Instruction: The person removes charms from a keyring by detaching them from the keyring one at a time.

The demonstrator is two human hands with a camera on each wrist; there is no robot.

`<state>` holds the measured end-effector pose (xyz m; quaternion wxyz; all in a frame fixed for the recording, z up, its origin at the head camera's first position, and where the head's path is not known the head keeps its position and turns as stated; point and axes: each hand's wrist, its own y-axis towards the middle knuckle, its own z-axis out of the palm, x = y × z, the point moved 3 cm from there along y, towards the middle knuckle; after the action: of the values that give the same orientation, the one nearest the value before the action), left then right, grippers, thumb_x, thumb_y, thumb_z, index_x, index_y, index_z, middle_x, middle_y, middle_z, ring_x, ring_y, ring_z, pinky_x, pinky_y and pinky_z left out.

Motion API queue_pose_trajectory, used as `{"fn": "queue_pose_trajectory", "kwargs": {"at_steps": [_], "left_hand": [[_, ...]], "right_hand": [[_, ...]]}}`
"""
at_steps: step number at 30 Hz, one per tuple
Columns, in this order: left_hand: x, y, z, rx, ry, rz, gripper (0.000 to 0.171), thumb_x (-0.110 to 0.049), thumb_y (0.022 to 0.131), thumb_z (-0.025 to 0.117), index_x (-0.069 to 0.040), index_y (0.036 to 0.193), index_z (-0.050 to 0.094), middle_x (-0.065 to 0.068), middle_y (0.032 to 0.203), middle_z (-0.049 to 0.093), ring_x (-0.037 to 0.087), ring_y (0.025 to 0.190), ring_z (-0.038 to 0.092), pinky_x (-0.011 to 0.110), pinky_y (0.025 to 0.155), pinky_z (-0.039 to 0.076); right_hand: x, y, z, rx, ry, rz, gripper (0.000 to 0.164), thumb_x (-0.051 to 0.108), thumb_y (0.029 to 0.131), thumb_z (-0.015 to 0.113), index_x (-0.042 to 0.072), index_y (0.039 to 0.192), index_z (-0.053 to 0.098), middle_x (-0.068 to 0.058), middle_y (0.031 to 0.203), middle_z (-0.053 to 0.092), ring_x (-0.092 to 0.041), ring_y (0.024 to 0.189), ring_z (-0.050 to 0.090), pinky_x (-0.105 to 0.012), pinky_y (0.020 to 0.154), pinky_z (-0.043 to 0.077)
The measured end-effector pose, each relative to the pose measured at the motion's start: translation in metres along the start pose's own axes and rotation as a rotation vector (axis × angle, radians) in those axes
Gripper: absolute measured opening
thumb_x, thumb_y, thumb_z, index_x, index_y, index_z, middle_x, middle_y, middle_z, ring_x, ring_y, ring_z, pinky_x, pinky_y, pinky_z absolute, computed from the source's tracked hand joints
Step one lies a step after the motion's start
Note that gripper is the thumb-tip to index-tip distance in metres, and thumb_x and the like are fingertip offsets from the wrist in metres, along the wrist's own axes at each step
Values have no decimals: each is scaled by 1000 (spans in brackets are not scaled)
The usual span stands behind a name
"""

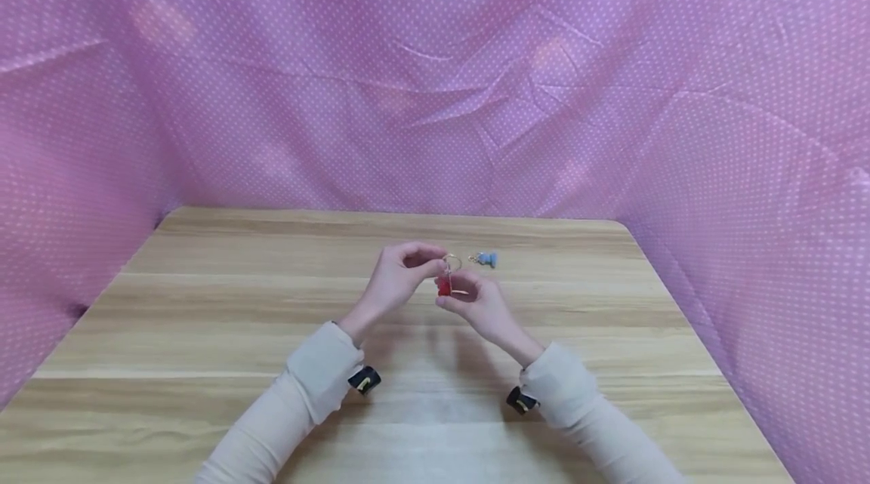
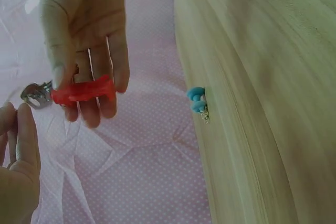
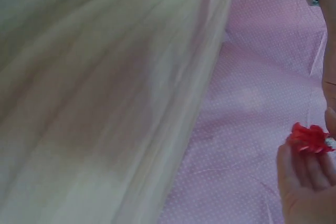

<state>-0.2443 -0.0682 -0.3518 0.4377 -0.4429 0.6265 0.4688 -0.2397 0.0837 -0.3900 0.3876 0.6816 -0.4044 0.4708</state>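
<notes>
In the head view, my left hand (image 1: 396, 278) pinches the end of a gold-coloured key ring (image 1: 458, 261) between thumb and fingers. Just below it my right hand (image 1: 484, 306) holds a small red charm (image 1: 445, 287) between thumb and fingertips, above the table. From the left wrist view, the red charm (image 2: 84, 92) lies across the right hand's fingers with the thumb on its end. The metal ring (image 2: 35, 96) sits between the two hands there. In the right wrist view the red charm (image 3: 308, 138) shows over the right fingers (image 3: 287, 167); the ring is mostly hidden.
A blue charm (image 1: 487, 259) with a short gold chain (image 1: 473, 258) lies on the wooden table (image 1: 238, 318), beyond the right hand. Pink dotted cloth (image 1: 435, 91) hangs around the table's back and sides. Each wrist wears a black device (image 1: 365, 380).
</notes>
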Motion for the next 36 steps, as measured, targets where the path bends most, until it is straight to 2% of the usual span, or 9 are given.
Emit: {"fn": "queue_pose_trajectory", "kwargs": {"at_steps": [5,9,12,15,19,23,28,32,36], "left_hand": [[-2,-1,-4,2,-65,2,22,-10,84,65,0,103,65,13,99,68,16,88,65,28,83,54],[-4,0,-6,3,-120,-2,23,-8,84,64,3,104,64,15,100,67,16,89,66,29,84,54],[-7,0,-7,3,-130,8,23,-7,84,64,3,104,64,15,100,67,15,88,66,29,82,55],[-8,0,-8,9,-131,10,22,-7,84,64,2,104,64,14,99,68,13,87,66,29,82,55],[-10,-1,-9,38,-143,15,21,-7,84,64,2,103,64,14,99,68,13,87,66,29,83,55],[-12,-1,-10,62,-146,28,23,-6,84,64,5,104,63,13,97,68,13,85,66,31,82,55],[-13,-2,-9,100,-157,27,22,-4,84,64,6,104,63,11,96,68,13,85,65,32,82,55],[-14,-1,-9,113,-163,26,21,-5,84,64,5,103,63,10,95,68,14,85,65,33,82,55],[-14,0,-10,120,-153,22,22,-6,85,64,5,104,63,9,95,68,13,85,65,33,82,55]], "right_hand": [[-3,0,2,66,66,-22,31,7,85,63,-5,113,57,-20,106,65,-21,97,64,-29,86,53],[-4,-1,-3,87,191,37,36,10,84,65,-7,115,55,-10,101,66,-12,90,65,-30,87,53],[-4,-1,-6,124,323,42,41,10,84,65,-11,116,52,-2,100,66,-11,89,65,-30,87,53],[-3,-3,-8,221,475,31,37,12,86,63,-6,117,53,-1,101,67,-12,91,64,-29,88,52],[2,-5,-7,359,612,44,33,25,96,48,0,116,55,-5,104,66,-15,97,62,-30,92,50],[6,-5,-5,383,654,86,33,24,99,38,0,113,56,-5,100,66,-14,97,60,-31,93,49],[7,-5,-5,382,665,103,20,13,96,46,7,107,61,-2,97,64,-11,94,60,-28,92,49],[7,-5,-7,391,649,91,18,15,91,54,12,107,62,0,96,62,-9,93,59,-27,92,49],[8,-3,-7,431,659,96,21,22,94,50,12,107,63,1,98,60,-9,89,57,-28,93,48]]}}
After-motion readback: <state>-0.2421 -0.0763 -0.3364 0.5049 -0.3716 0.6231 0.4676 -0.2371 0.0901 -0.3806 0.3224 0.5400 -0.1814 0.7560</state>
